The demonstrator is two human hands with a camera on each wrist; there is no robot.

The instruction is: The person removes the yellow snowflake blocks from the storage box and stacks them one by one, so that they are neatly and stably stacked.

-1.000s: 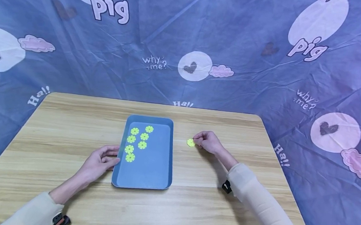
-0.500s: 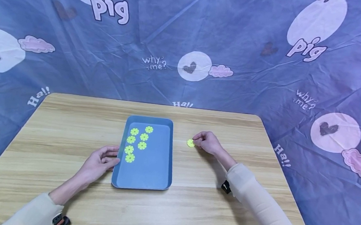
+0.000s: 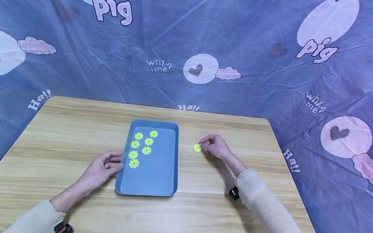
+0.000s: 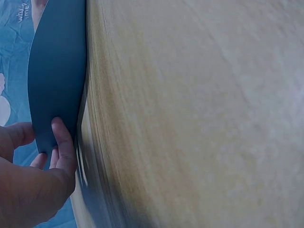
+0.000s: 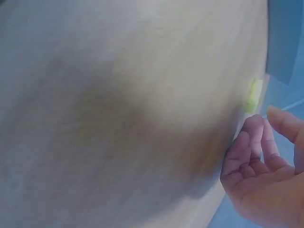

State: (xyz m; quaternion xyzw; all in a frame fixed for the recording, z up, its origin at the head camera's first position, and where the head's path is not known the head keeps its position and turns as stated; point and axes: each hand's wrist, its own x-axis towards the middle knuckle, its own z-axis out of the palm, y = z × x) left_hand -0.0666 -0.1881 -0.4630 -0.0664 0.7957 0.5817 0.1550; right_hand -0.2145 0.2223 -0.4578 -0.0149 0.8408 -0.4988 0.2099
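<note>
My left hand (image 3: 100, 168) grips the left edge of a blue tray (image 3: 158, 177). In the left wrist view the thumb is at the rim and the fingers (image 4: 64, 142) lie against the outer wall. Inside the tray several yellow-green interlocking discs (image 3: 149, 141) with notched rims lie flat in two rough columns on the left side. To the right of the tray my right hand (image 3: 216, 147) pinches the edge of another yellow disc (image 3: 197, 148) at table height. The right wrist view shows this disc (image 5: 253, 96) just past the fingertips, with the other fingers curled.
The tray and discs rest on a light wood-grain table (image 3: 70, 128). Behind and to the right of it hangs a blue printed cloth (image 3: 248, 32). A dark strap device (image 3: 63, 229) is on the left wrist, another (image 3: 234, 193) on the right.
</note>
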